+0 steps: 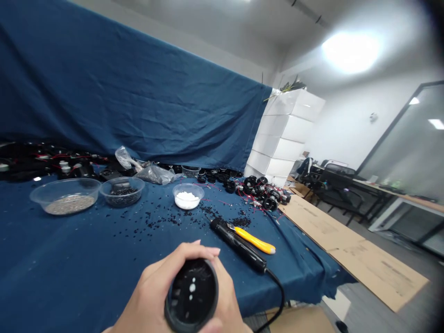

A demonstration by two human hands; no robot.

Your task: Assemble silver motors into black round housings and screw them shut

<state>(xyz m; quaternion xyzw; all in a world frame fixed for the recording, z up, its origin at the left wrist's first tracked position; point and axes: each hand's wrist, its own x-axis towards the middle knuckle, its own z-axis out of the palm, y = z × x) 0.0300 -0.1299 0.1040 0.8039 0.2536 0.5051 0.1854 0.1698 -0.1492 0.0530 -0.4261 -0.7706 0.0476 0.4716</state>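
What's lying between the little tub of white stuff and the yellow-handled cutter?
In the head view, scattered black bits on the blue cloth, plus the narrow tip of the black corded tool.

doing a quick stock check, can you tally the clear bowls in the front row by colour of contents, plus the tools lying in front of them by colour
Clear bowl of beige grains: 1
Clear bowl of black pieces: 1
Clear bowl of white pieces: 1
Black corded tool: 1
Yellow utility knife: 1
Total: 5
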